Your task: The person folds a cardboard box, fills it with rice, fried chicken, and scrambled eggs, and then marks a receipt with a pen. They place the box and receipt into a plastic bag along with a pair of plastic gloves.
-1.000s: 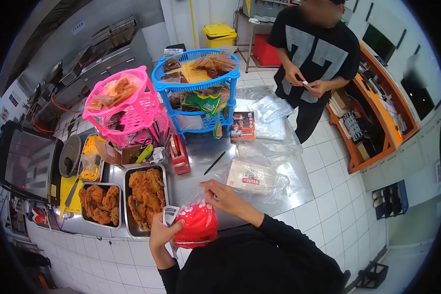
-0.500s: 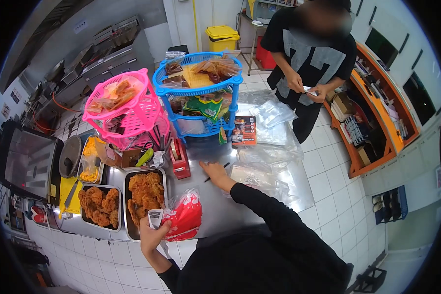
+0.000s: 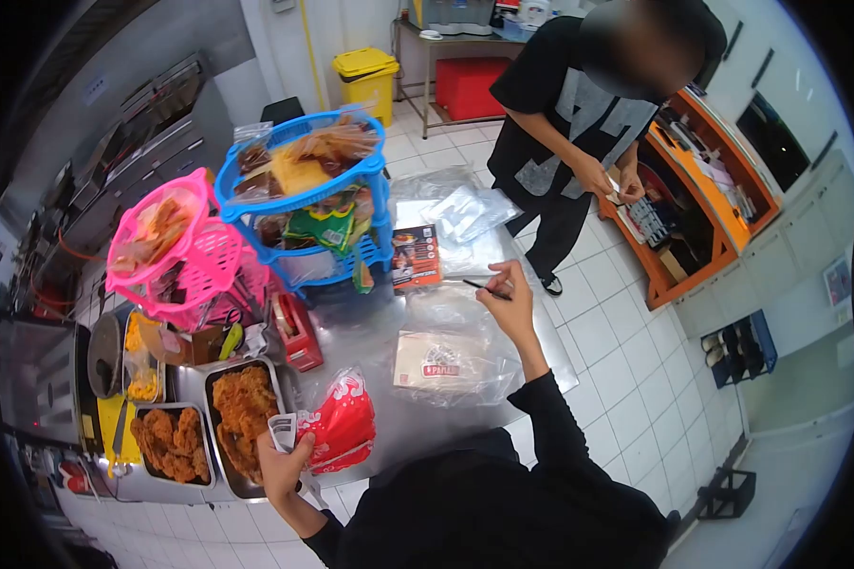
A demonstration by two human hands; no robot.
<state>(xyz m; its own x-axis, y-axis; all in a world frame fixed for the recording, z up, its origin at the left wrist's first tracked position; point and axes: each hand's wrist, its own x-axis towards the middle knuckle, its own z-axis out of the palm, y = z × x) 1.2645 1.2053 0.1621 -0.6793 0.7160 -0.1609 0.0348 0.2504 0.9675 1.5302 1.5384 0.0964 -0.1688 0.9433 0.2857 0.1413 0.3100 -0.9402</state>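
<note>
Left hand [image 3: 285,469] clenched on red bag [image 3: 343,431] edge plus paper slip [image 3: 283,429], 7 o'clock, over counter [image 3: 380,332] rim. Right hand [image 3: 512,308] pinching black pen [image 3: 486,288], 1 o'clock. Bag probably light, soft, slippery film: best gripped at gathered top.

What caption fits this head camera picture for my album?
Left hand holds a red bag; right hand holds a pen above the counter, beside fried chicken.

Dressed in a plain black long-sleeved top [image 3: 503,512]. Covered down to both wrists by loose dark sleeves [image 3: 562,431], slightly creased. Bare at the left hand [image 3: 280,469] and right hand [image 3: 510,305].
</note>
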